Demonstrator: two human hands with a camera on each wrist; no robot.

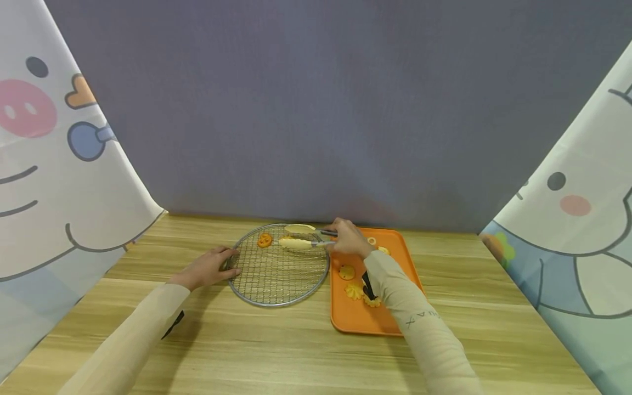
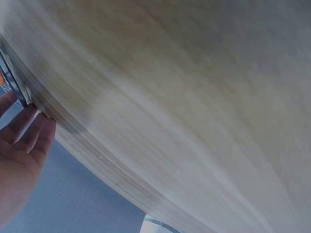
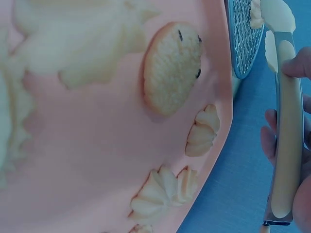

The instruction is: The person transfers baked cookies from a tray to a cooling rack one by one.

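Observation:
My right hand (image 1: pixel 348 237) grips a pair of tongs (image 3: pixel 286 121) with cream-coloured tips, above the left edge of an orange tray (image 1: pixel 355 321). The tong tips stand apart over the far part of a round wire rack (image 1: pixel 276 282). A second cookie shows partly behind the tips; whether they touch it I cannot tell. A brown pretzel-shaped cookie (image 1: pixel 264 240) lies on the rack to their left. My left hand (image 1: pixel 207 267) rests at the rack's left rim, with fingertips touching it and fingers fairly straight in the left wrist view.
On the tray lie several cookies, among them a round one with dark specks (image 3: pixel 172 68) and a flower-shaped one (image 1: pixel 353 291). The wooden table (image 1: pixel 257 351) carries rack and tray side by side. A grey partition (image 1: pixel 316 109) rises right behind them, with printed cloths at both sides.

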